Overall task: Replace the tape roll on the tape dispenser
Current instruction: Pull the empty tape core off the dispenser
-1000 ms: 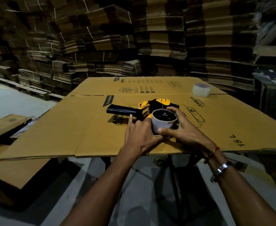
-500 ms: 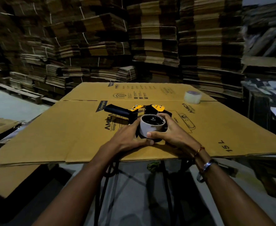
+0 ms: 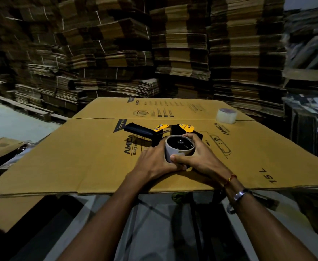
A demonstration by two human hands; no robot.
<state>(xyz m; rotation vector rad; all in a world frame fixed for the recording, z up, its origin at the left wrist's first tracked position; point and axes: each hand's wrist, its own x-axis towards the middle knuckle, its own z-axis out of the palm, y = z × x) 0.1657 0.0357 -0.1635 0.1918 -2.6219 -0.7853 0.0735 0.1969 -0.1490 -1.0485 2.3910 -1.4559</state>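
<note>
**Core gripped, little change**

Both hands stay put since the earlier frame. Left hand (image 3: 155, 162) and right hand (image 3: 201, 157) curl round the core (image 3: 179, 150) on the dispenser (image 3: 165, 131), mid-cardboard (image 3: 79, 157), toward the near edge. Light, stiff; hold its wall. Fresh roll (image 3: 226, 115) waits at the far right corner.

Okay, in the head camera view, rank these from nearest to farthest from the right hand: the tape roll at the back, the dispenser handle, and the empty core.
1. Empty core: gripped by the right hand.
2. Dispenser handle: to the left, behind the left hand.
3. Tape roll: far back right on the cardboard sheet.
</note>
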